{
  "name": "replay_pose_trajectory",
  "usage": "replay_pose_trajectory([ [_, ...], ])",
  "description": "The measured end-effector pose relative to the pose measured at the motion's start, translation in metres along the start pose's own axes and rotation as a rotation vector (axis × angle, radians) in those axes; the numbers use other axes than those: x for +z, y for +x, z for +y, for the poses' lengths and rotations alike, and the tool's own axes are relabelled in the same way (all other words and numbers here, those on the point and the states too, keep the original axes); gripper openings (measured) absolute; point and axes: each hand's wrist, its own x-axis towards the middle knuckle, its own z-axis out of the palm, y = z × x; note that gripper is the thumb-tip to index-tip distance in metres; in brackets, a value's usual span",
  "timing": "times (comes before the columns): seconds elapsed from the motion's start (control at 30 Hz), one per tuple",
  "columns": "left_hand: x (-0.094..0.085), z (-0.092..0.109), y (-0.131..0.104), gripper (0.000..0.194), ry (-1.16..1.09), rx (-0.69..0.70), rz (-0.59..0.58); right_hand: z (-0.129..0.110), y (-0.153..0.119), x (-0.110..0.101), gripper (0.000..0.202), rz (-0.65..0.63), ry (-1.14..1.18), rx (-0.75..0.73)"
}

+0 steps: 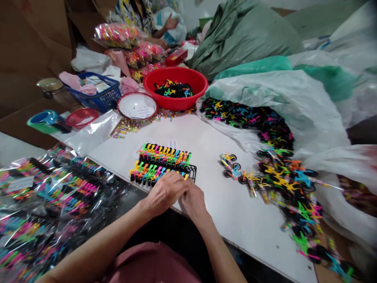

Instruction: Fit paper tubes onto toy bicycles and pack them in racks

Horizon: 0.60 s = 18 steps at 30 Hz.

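A black plastic rack (193, 169) lies near the front edge of the white table, with two rows of colourful toy bicycles (165, 154) standing packed in it. Over the right end of the nearer row, my left hand (168, 192) is closed with its fingers curled down. My right hand (194, 198) meets it at the rack's near right corner, its fingers closed too. A bit of yellow shows at the fingertips, apparently part of a toy bicycle; the hands hide most of it. Bars of the rack show bare at its right end.
Loose toy bicycles (282, 177) spill along the right from a white sack (277, 88). A red basin (176, 103) of bicycles, a white dish (137, 103) and a blue basket (101, 96) stand behind. Bagged bicycles (53, 192) lie left. Another person's hand (171, 22) shows at the back.
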Motion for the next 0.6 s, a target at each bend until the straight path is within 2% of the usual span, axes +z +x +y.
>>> replay_pose_trajectory([
  [0.07,0.001,-0.001,-0.002,0.018,0.014,0.027,0.004,-0.002,-0.002,-0.005,0.020,-0.030,0.003,-0.018],
  [0.13,-0.001,-0.002,-0.005,0.019,0.004,0.053,-0.009,0.003,-0.004,-0.016,0.017,-0.091,0.118,-0.051],
  [0.23,-0.005,-0.003,-0.008,0.019,-0.022,0.099,-0.028,0.025,0.003,-0.049,0.017,-0.145,0.216,-0.102],
  [0.3,-0.006,-0.003,-0.007,0.018,-0.025,0.128,-0.017,0.047,0.019,-0.078,0.019,-0.017,0.051,-0.044],
  [0.37,-0.007,-0.003,-0.005,0.016,-0.027,0.138,-0.004,0.066,0.040,-0.103,0.021,0.144,-0.240,0.093],
  [0.43,-0.012,-0.004,-0.004,0.016,-0.063,0.108,0.022,0.078,0.059,-0.118,0.023,0.177,-0.505,0.174],
  [0.5,-0.020,-0.006,-0.004,0.023,-0.124,0.016,0.064,0.080,0.068,-0.121,0.027,0.163,-0.664,0.155],
  [0.6,-0.034,-0.008,-0.006,0.029,-0.152,-0.140,0.111,0.072,0.055,-0.109,0.029,0.210,-0.718,0.027],
])
